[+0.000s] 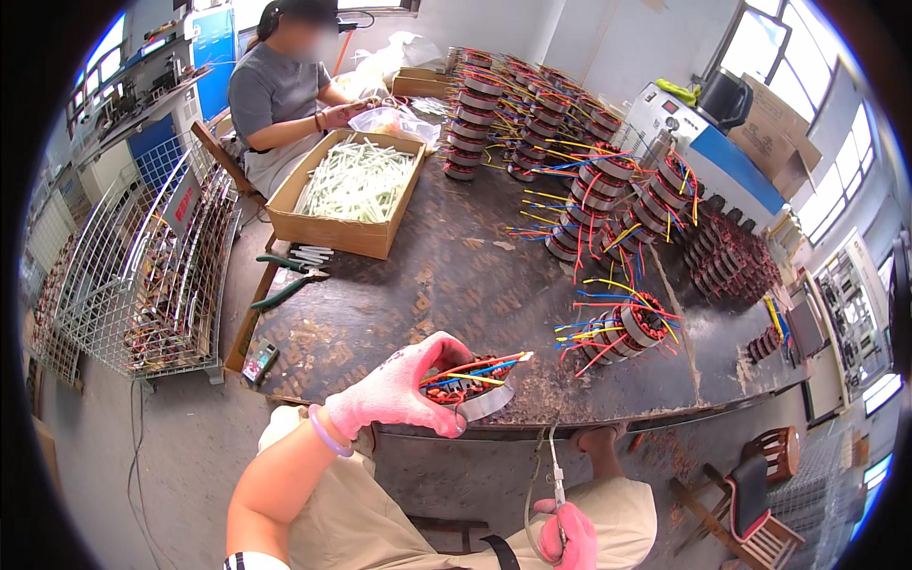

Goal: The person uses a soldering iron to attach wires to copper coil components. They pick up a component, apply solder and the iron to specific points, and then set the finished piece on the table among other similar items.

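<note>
— So, what has the left hand (399,389) got?

— In its pink knitted glove, it is closed around a round metal motor stator wound with copper wire (472,388), with red, blue and yellow leads sticking out to the right of the fingers. The stator sits at the near edge of the dark, worn worktable (427,285), just in front of the person's lap.

— And the right hand (568,535)?

— Lower and to the right, below the table edge, also gloved in pink. Its fingers are wrapped round the handles of a small pair of metal snips (554,480), tip pointing up toward the stator. The two hands are well apart.

— What lies beyond the left hand?

— Farther out and to the right, a loose stator with coloured leads (627,328), then stacked stators with coloured wires (579,142) across the far part of the table. Out and to the left of the hand are green-handled pliers (285,290), and past them an open cardboard box of pale plastic tubes (353,190).

— Anyone else there?

— A person in a grey shirt (275,95) sits at the far left end, hands on a clear plastic bag (389,119). Left of the table stands a white wire basket cart (142,266).
</note>
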`<state>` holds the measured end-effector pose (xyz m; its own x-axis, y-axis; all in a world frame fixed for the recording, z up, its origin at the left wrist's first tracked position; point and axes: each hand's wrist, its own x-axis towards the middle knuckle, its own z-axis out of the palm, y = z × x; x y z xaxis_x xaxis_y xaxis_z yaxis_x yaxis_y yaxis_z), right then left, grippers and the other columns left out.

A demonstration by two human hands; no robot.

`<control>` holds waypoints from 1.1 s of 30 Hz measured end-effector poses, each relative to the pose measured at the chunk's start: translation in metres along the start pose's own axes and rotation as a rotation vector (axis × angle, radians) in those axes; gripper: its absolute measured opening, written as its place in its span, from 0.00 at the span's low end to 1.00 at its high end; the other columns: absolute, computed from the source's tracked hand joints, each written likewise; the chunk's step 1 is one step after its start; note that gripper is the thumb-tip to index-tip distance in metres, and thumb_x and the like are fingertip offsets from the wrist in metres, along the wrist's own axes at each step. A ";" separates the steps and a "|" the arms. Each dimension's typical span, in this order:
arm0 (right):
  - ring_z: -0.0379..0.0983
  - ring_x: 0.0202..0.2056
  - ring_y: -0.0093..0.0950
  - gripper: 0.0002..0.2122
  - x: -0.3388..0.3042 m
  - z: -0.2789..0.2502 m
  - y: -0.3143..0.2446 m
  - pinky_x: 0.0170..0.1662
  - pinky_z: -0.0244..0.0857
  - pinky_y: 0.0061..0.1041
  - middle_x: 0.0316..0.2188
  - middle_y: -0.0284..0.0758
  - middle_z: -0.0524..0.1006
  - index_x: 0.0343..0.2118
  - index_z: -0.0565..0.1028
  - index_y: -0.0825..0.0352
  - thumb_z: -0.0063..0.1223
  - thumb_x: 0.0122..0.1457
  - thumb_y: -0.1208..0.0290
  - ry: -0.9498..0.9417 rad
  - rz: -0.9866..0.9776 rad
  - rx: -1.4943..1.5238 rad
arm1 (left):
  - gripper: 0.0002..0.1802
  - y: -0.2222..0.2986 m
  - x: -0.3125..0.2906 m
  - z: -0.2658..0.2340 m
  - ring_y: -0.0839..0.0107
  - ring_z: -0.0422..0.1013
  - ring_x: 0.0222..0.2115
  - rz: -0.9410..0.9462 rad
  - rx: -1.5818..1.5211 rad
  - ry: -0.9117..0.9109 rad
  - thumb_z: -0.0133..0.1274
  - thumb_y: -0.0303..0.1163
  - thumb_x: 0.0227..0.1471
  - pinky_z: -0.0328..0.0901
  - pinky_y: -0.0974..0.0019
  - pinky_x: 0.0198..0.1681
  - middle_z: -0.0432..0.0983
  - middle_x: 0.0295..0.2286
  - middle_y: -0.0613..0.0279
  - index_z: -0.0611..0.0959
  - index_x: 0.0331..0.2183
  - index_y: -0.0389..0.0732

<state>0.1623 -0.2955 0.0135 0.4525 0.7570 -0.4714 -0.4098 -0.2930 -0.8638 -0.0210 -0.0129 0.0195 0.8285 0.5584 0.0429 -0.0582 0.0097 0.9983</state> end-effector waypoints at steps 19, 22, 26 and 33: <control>0.47 0.13 0.14 0.19 0.002 -0.006 0.006 0.16 0.38 0.18 0.12 0.21 0.55 0.45 0.74 0.70 0.41 0.70 0.56 -0.035 -0.044 -0.031 | 0.53 0.000 0.001 -0.002 0.58 0.68 0.49 0.520 0.655 0.203 0.79 0.45 0.19 0.61 0.54 0.57 0.71 0.45 0.55 0.71 0.48 0.39; 0.47 0.12 0.15 0.17 0.004 -0.007 0.006 0.16 0.38 0.19 0.12 0.22 0.55 0.37 0.74 0.66 0.42 0.70 0.55 0.007 -0.022 -0.040 | 0.50 0.000 0.002 -0.001 0.47 0.65 0.54 0.650 0.723 0.246 0.79 0.46 0.19 0.60 0.48 0.59 0.72 0.47 0.54 0.73 0.46 0.41; 0.47 0.12 0.15 0.17 0.007 -0.012 0.012 0.16 0.37 0.19 0.11 0.22 0.55 0.26 0.69 0.61 0.43 0.69 0.54 0.004 -0.033 -0.025 | 0.52 0.003 0.002 0.000 0.43 0.64 0.55 0.684 0.732 0.225 0.79 0.47 0.18 0.60 0.46 0.59 0.72 0.49 0.52 0.72 0.47 0.41; 0.48 0.12 0.15 0.17 0.005 -0.008 0.007 0.16 0.38 0.19 0.11 0.22 0.55 0.28 0.71 0.62 0.42 0.69 0.55 0.038 -0.036 -0.043 | 0.52 0.005 0.002 0.001 0.44 0.64 0.55 0.686 0.710 0.203 0.79 0.48 0.19 0.59 0.46 0.60 0.72 0.50 0.52 0.72 0.48 0.41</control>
<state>0.1679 -0.2987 0.0034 0.4964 0.7452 -0.4453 -0.3587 -0.2910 -0.8869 -0.0192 -0.0131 0.0247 0.6262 0.3896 0.6754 -0.0862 -0.8263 0.5566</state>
